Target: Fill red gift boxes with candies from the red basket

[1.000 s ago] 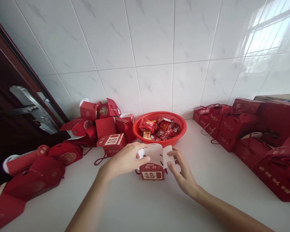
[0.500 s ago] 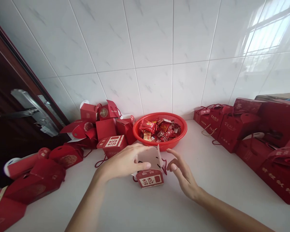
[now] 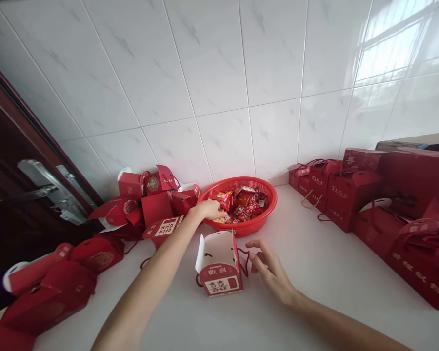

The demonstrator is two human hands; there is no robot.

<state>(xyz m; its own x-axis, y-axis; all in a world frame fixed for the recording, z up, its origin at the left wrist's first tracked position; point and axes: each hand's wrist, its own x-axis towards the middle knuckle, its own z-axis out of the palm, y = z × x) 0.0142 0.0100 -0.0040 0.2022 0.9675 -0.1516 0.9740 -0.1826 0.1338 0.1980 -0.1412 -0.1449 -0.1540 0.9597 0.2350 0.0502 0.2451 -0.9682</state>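
Note:
An open-topped red gift box [image 3: 222, 282] with a white inside stands upright on the counter, its flaps raised. Dark red cord handles hang at its sides. Beyond it, my left hand [image 3: 209, 210] reaches over the near left rim of a red plastic basket [image 3: 254, 225]. Its fingers stretch down onto the wrapped candies [image 3: 243, 204], with the fingertips partly hidden; no candy shows clearly lifted in them. My right hand [image 3: 272, 273] is held just right of the box, close to the cord, fingers apart and holding nothing.
Several red gift boxes [image 3: 157, 207] are piled on the left, near a dark door with a metal handle [image 3: 46, 187]. More red boxes [image 3: 346, 200] line the right side. A white tiled wall [image 3: 227, 141] rises behind the white counter [image 3: 289, 321].
My left hand has moved from over the open box forward to the candies in the basket, uncovering the box. My right hand has stayed beside the box. The view has shifted slightly.

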